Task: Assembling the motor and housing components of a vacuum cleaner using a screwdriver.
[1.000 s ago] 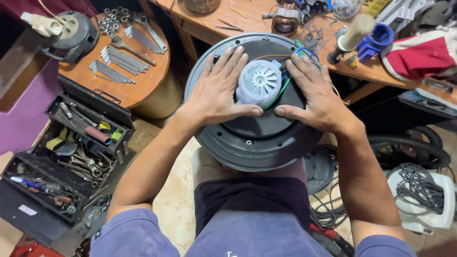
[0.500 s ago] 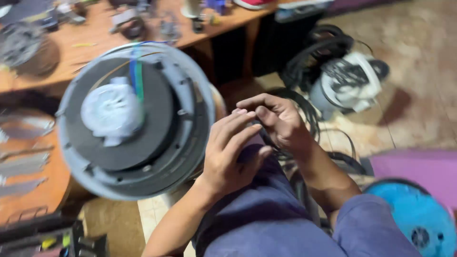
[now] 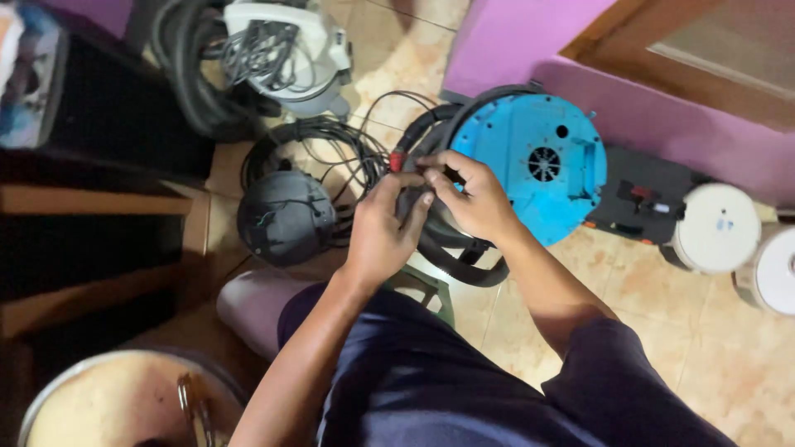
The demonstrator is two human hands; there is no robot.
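Tiled floor spreads beneath the seated person's dark shorts (image 3: 464, 389). Just above the lap, the left hand (image 3: 383, 233) and right hand (image 3: 472, 199) meet, fingers pinched around a small part I cannot make out, close to a red-tipped cable end (image 3: 396, 157). It looks light and fiddly, best held by the fingertips. Beyond lie a black corrugated hose (image 3: 451, 261), a dark motor housing (image 3: 286, 217) and a blue round vacuum base (image 3: 538, 161).
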